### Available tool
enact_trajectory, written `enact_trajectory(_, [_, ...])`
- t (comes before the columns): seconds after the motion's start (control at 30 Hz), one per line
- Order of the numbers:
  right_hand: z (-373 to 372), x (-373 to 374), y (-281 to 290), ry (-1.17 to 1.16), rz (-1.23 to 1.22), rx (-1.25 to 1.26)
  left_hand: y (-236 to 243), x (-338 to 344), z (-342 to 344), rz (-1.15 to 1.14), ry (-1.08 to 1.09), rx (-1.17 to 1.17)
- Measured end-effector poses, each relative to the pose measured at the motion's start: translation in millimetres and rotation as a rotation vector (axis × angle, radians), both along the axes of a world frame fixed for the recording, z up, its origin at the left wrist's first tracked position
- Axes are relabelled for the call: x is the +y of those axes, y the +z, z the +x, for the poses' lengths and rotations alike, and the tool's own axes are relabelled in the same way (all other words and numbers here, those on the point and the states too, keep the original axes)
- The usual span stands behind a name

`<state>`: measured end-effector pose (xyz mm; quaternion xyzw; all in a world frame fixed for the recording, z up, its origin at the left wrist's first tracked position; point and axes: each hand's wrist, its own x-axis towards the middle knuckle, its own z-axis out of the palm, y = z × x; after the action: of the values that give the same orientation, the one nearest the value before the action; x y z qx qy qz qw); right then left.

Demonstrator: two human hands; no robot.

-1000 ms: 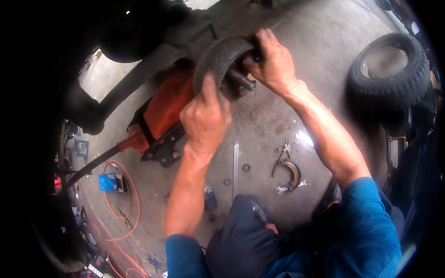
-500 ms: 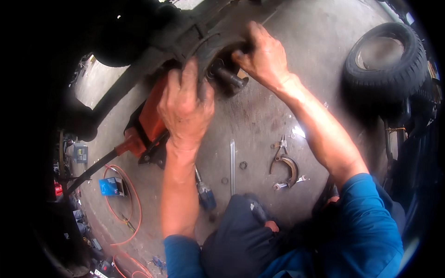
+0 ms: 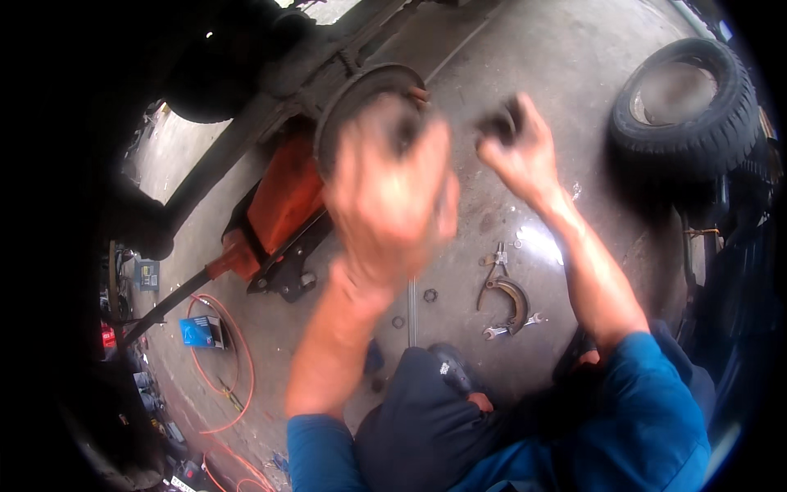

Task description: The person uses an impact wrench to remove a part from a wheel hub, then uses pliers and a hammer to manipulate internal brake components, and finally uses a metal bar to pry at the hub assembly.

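My left hand (image 3: pixel 389 184) is smeared by motion in front of a round metal brake plate (image 3: pixel 338 105) under the vehicle; its fingers cannot be read clearly. To the right of the plate and apart from it, my right hand (image 3: pixel 529 152) has thumb and fingers curled about a small dark blurred thing (image 3: pixel 498 123) that I cannot make out. On the floor below the right hand lie a curved brake shoe (image 3: pixel 518 305), pliers (image 3: pixel 500 257) and a wrench (image 3: pixel 516 326). The hub at the plate's middle is hidden behind my left hand.
An orange floor jack (image 3: pixel 283 201) stands under the vehicle, its handle (image 3: pixel 168 305) running to the lower left. Near it are a blue box (image 3: pixel 199 332) and an orange hose (image 3: pixel 250 373). A tyre (image 3: pixel 730 123) rests at the right. A metal bar (image 3: pixel 412 316) lies by my knee.
Both hands have come away from the brake plate's upper edge: the left moved right across its front, the right moved right and down. More of the plate and jack shows.
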<state>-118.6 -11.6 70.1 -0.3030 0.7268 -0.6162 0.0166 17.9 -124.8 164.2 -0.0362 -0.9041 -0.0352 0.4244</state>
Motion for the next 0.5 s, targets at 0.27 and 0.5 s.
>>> enact_trajectory(0.27, [40, 115, -94, 0.841, 1.125, -0.019, -207, 98, 134, 1.145, 0.119, -0.802])
enact_trajectory(0.5, [31, 38, -72, 0.359, 0.442, 0.13, -210, 88, 151, 1.007, 0.082, -1.173])
